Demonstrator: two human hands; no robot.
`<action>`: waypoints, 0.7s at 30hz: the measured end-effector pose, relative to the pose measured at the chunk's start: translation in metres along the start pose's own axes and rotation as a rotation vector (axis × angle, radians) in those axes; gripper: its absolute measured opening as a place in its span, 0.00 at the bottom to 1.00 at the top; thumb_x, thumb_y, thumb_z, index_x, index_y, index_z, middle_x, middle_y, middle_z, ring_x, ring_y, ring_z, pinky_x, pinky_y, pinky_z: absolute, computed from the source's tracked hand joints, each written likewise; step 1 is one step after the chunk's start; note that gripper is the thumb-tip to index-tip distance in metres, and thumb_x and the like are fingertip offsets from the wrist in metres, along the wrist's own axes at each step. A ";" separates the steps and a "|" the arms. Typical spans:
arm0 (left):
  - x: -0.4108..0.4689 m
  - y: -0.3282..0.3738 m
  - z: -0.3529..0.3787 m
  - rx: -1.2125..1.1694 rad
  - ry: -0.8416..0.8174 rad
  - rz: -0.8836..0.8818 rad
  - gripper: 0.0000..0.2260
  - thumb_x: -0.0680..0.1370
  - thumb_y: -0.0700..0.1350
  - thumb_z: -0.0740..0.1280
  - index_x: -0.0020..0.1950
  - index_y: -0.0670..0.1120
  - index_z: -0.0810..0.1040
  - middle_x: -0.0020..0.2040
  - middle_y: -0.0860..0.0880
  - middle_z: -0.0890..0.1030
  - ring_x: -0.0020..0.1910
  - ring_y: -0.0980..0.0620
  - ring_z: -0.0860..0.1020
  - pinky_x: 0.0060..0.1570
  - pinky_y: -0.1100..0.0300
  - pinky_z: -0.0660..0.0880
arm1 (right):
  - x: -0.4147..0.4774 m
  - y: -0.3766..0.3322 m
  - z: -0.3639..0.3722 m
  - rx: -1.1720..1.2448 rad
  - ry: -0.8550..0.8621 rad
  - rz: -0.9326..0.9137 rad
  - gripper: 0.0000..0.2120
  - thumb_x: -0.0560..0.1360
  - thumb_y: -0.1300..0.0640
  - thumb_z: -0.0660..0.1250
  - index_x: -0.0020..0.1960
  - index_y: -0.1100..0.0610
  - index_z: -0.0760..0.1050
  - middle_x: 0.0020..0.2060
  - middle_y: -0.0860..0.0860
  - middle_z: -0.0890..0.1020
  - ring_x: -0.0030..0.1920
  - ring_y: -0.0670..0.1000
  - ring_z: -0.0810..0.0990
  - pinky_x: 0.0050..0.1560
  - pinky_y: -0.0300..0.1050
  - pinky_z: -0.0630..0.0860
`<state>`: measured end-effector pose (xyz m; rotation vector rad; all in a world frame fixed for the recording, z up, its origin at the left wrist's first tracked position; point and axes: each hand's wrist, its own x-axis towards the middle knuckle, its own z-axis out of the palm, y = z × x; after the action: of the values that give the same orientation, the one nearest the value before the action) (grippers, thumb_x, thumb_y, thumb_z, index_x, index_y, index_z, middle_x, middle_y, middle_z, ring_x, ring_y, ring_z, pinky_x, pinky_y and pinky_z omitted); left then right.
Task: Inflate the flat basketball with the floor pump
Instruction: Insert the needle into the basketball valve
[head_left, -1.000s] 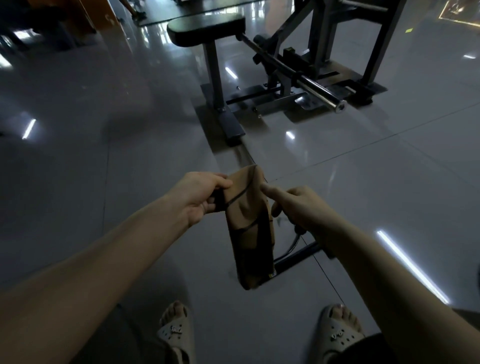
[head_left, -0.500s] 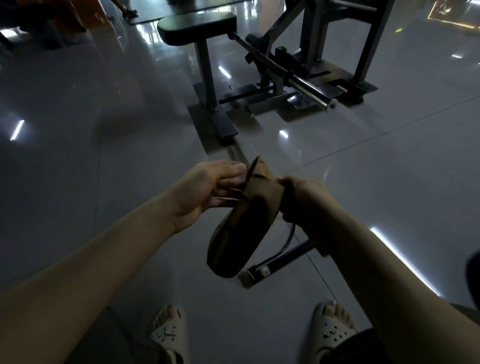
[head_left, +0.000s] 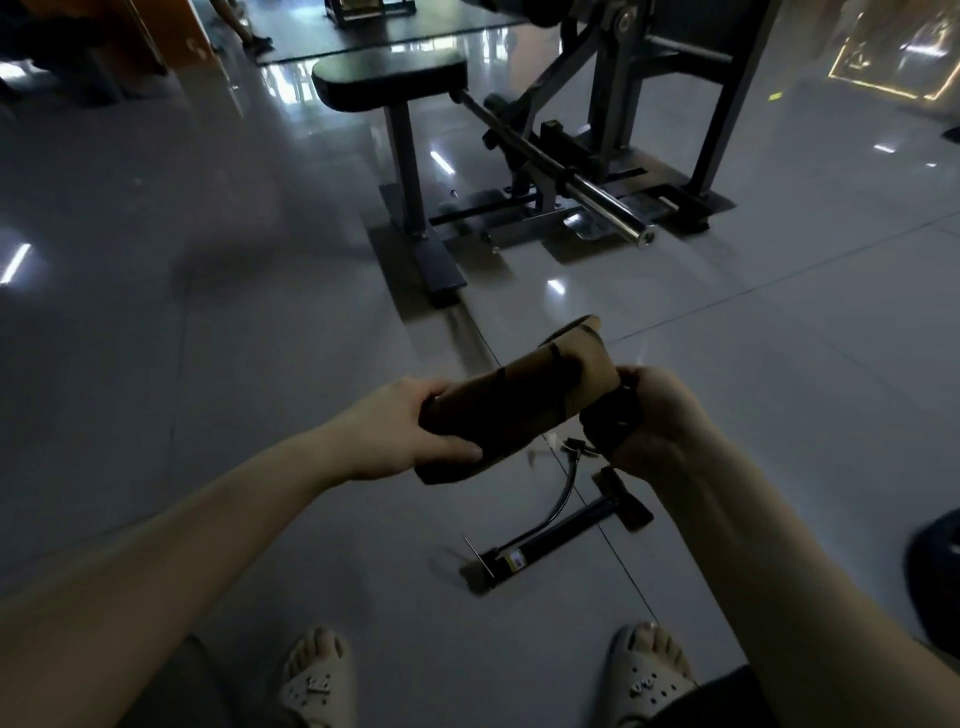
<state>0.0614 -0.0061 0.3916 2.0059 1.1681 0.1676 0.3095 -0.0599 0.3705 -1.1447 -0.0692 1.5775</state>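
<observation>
The flat basketball (head_left: 524, 400), brown with dark seams and folded over on itself, is held level in front of me above the floor. My left hand (head_left: 410, 431) grips its near left end. My right hand (head_left: 649, 421) clutches its right end, fingers wrapped around the dark folded part. Below the ball the black floor pump (head_left: 556, 535) lies flat on the tiles, its hose (head_left: 563, 488) curling up toward my right hand. The hose tip is small and blurred.
A black weight bench (head_left: 389, 83) and a steel barbell end (head_left: 618, 218) on a dark machine frame stand just ahead. A dark round object (head_left: 935, 566) sits at the right edge. My sandalled feet (head_left: 317, 680) are at the bottom. Glossy grey tiles surround me.
The ball went from hanging upright to lying level between my hands. My left hand slid down to its lower end. The pump on the floor has come into full view.
</observation>
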 end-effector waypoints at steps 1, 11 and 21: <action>0.001 -0.001 -0.001 -0.033 0.008 -0.007 0.18 0.74 0.51 0.76 0.63 0.54 0.79 0.52 0.55 0.84 0.51 0.60 0.81 0.54 0.59 0.79 | -0.002 -0.001 0.000 0.031 -0.005 0.014 0.08 0.80 0.60 0.57 0.42 0.58 0.69 0.30 0.50 0.69 0.23 0.46 0.69 0.22 0.37 0.70; 0.000 0.011 -0.005 -0.407 0.256 -0.130 0.22 0.80 0.55 0.67 0.47 0.34 0.82 0.40 0.36 0.83 0.35 0.42 0.81 0.39 0.53 0.78 | 0.008 0.004 -0.002 -0.103 -0.021 0.077 0.23 0.82 0.45 0.57 0.32 0.56 0.71 0.27 0.49 0.67 0.23 0.46 0.62 0.22 0.38 0.61; 0.001 0.006 -0.015 -0.576 0.218 -0.375 0.24 0.80 0.55 0.67 0.54 0.32 0.82 0.30 0.46 0.80 0.27 0.51 0.78 0.29 0.61 0.77 | 0.007 -0.002 0.001 -0.228 0.127 -0.005 0.23 0.81 0.46 0.58 0.31 0.53 0.59 0.28 0.50 0.60 0.25 0.47 0.54 0.22 0.40 0.51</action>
<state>0.0588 0.0022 0.4056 1.2679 1.4167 0.4807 0.3111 -0.0533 0.3682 -1.4185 -0.1720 1.5166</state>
